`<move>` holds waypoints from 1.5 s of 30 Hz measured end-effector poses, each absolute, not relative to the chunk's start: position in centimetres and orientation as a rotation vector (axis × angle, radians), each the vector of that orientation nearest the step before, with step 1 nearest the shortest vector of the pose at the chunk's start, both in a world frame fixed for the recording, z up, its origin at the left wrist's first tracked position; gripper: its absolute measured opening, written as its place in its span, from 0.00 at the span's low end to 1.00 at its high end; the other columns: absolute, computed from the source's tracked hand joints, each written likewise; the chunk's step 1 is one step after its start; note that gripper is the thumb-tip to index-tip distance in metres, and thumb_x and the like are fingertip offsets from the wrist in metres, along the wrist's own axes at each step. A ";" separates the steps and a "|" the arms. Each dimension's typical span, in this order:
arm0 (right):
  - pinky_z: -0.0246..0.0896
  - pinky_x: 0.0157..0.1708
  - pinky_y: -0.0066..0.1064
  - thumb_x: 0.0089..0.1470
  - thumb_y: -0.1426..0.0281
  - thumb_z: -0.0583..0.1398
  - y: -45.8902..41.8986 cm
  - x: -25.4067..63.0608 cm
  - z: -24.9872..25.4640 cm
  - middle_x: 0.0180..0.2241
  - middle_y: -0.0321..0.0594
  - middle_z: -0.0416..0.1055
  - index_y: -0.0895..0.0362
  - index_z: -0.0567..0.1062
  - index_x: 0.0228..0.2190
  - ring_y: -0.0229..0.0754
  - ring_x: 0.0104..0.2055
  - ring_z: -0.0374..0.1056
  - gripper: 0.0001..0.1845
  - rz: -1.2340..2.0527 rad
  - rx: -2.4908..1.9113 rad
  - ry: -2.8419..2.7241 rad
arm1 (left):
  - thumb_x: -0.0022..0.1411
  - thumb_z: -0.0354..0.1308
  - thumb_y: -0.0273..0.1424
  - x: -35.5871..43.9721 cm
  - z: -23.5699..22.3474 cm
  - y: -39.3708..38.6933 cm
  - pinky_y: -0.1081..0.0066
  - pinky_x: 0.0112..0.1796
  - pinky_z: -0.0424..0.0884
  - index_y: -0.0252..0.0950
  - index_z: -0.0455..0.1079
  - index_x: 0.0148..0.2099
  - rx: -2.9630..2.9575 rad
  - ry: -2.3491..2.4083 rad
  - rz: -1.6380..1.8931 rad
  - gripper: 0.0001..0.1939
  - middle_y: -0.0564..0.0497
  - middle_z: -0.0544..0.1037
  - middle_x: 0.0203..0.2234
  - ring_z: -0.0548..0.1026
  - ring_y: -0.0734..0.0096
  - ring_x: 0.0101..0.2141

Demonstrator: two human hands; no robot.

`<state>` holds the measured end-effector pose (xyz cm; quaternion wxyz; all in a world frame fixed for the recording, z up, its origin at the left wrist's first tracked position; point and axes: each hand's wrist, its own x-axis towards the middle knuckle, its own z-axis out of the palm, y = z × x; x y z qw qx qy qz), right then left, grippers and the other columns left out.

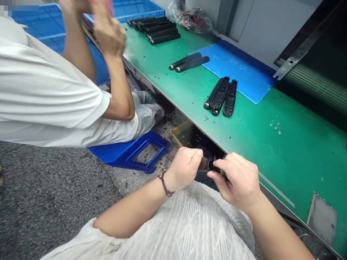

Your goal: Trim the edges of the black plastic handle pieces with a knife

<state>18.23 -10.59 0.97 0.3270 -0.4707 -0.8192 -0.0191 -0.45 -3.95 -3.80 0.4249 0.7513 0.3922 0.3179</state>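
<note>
My left hand (184, 168) and my right hand (235, 180) meet just below the front edge of the green workbench (282, 144). Pinched between their fingers is a small dark part (204, 164), with a brownish metallic sheen, mostly hidden by my fingers. On the bench beyond, several black ribbed handle pieces (221, 95) lie in a group, partly on a blue mat (238, 70). Two smooth black handles (188, 62) lie side by side, and a row of black handles (153, 30) sits at the far end.
A co-worker in a white shirt (54, 86) sits left of the bench with both hands raised, on a blue plastic stool (135, 153). A blue crate (138, 9) and a plastic bag (189, 20) stand at the back. Dark debris litters the floor under the bench.
</note>
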 end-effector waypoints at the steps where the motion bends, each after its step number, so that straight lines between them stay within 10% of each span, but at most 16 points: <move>1: 0.46 0.27 0.33 0.66 0.57 0.61 -10.6 18.2 1.2 0.25 0.35 0.63 0.58 0.73 0.37 0.37 0.28 0.54 0.15 -0.023 -1.289 -2.142 | 0.74 0.41 0.37 -0.5 -3.6 -3.9 0.67 0.26 0.50 0.37 0.52 0.23 1.885 0.989 0.776 0.24 0.56 0.56 0.17 0.55 0.76 0.20; 6: 0.43 0.26 0.35 0.65 0.41 0.53 -10.4 17.8 1.7 0.24 0.35 0.60 0.56 0.70 0.28 0.38 0.27 0.52 0.32 -0.137 -1.481 -2.183 | 0.74 0.41 0.38 -0.6 -2.8 -3.9 0.67 0.27 0.50 0.37 0.51 0.23 1.923 1.018 0.687 0.24 0.56 0.58 0.16 0.55 0.75 0.20; 23: 0.35 0.26 0.36 0.64 0.57 0.63 -10.1 17.9 0.1 0.19 0.32 0.54 0.54 0.67 0.23 0.38 0.25 0.46 0.22 -0.701 -1.203 -2.176 | 0.74 0.40 0.38 0.5 -1.8 -3.9 0.66 0.26 0.50 0.38 0.51 0.23 1.604 1.047 0.480 0.25 0.56 0.58 0.17 0.56 0.75 0.22; 26: 0.41 0.25 0.34 0.64 0.68 0.62 -10.2 18.2 -0.5 0.22 0.33 0.62 0.55 0.74 0.35 0.38 0.26 0.53 0.04 -0.592 -1.133 -2.172 | 0.74 0.39 0.38 0.3 -2.1 -3.3 0.67 0.26 0.51 0.39 0.48 0.22 1.594 1.039 0.506 0.25 0.56 0.55 0.17 0.54 0.75 0.21; 30: 0.56 0.28 0.32 0.62 0.78 0.58 -10.4 18.2 0.0 0.31 0.37 0.71 0.56 0.71 0.55 0.39 0.31 0.64 0.20 -0.276 -1.398 -2.004 | 0.73 0.41 0.33 -0.3 -2.7 -2.5 0.68 0.25 0.50 0.39 0.49 0.22 1.694 0.979 0.554 0.23 0.57 0.55 0.16 0.53 0.75 0.20; 37: 0.66 0.32 0.33 0.61 0.62 0.67 -10.3 16.5 1.6 0.34 0.38 0.73 0.56 0.72 0.53 0.39 0.33 0.69 0.23 0.311 -1.393 -1.826 | 0.76 0.39 0.38 -0.2 -2.5 -3.5 0.69 0.25 0.53 0.39 0.50 0.23 1.677 0.972 0.571 0.25 0.56 0.59 0.16 0.56 0.74 0.20; 45: 0.70 0.29 0.31 0.60 0.72 0.65 -9.9 15.3 1.1 0.31 0.36 0.78 0.54 0.80 0.42 0.37 0.29 0.72 0.08 0.312 -1.376 -1.603 | 0.76 0.43 0.37 -0.4 -1.8 -5.9 0.66 0.31 0.55 0.38 0.60 0.31 2.200 1.359 0.834 0.19 0.52 0.69 0.23 0.66 0.68 0.26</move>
